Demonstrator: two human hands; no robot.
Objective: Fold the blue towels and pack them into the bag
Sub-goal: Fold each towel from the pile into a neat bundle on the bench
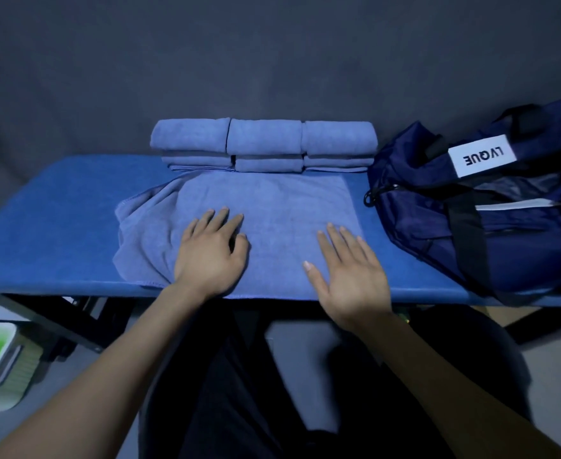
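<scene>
Both forearms reach up from the bottom edge, and from my remote seat I read the fingers first: those of the left hand (210,256) lie loosely bent and released on the spread towel (272,207), grasping nothing; those of the right hand (350,273) are straight and splayed, pressing flat on the same cloth. That towel is soft, nappy light-blue terry, roughly rectangular, its long axis running nine to three o'clock across the worktop (57,233); its right part lies smooth, its nine o'clock end rumpled into folds. At twelve o'clock of it stand the folded towels (263,144), three stacks side by side, plump and round-edged. At three o'clock slumps the bag (511,246), navy fabric with black straps and a white label, well apart from the fingers.
</scene>
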